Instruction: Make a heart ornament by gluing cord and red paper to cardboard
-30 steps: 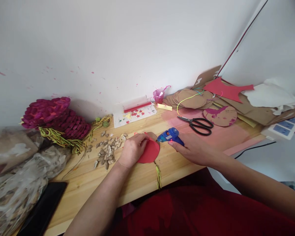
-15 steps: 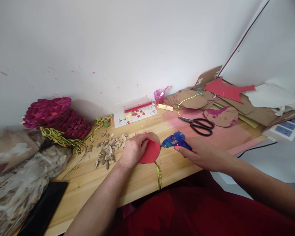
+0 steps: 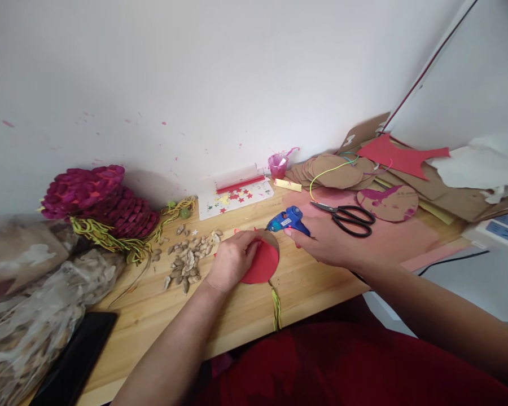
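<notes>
My left hand (image 3: 233, 256) is closed on the edge of a round disc of red paper (image 3: 262, 265), pinching the paper, with brown cardboard (image 3: 271, 239) showing beneath it at the upper right. From the disc's lower edge a yellow-green tassel (image 3: 276, 307) hangs over the tabletop. My right hand (image 3: 322, 239) grips a blue hot glue gun (image 3: 290, 221), its nozzle at the upper edge of the bare cardboard. Whether the nozzle touches the cardboard I cannot tell.
Pistachio-like or peanut shells (image 3: 188, 262) lie in a pile left of my hand. Black scissors (image 3: 349, 219) rest at the right, near stacked cardboard discs (image 3: 336, 171). A purple-stained cup (image 3: 278, 164) stands by the wall. Magenta shell-covered discs (image 3: 84, 192) are stacked far left.
My right hand has moved the glue gun left and away from me, from the disc's right side to its upper edge. My left hand still holds the red paper.
</notes>
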The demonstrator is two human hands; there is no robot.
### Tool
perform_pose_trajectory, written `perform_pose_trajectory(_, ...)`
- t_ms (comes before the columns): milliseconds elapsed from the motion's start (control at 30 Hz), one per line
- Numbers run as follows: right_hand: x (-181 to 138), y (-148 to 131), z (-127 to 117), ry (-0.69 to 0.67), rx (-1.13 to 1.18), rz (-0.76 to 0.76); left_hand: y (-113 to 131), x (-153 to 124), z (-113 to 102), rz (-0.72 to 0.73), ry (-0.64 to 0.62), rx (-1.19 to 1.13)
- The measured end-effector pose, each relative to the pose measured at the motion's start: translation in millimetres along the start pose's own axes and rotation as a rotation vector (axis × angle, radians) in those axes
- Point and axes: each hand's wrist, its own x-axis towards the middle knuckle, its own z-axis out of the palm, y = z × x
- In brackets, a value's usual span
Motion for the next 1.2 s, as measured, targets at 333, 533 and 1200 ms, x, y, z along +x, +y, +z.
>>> perform_pose_trajectory(333,9.1,10.7,7.7,-0.005,-0.040,-0.032,3.1,1.0,-0.9,0.006,-0.001,-0.018)
perform_pose_trajectory(533,5.2,11.5,4.4,-0.008,-0.068,-0.023,2.8,0.7,0.3,-0.004,0.007,-0.014)
perform_pose_trajectory(1200,-17.0,16.2,1.0,0.017,-0.040,-0.031,2.4,-0.9,5.9,0.057,-0.006,0.079)
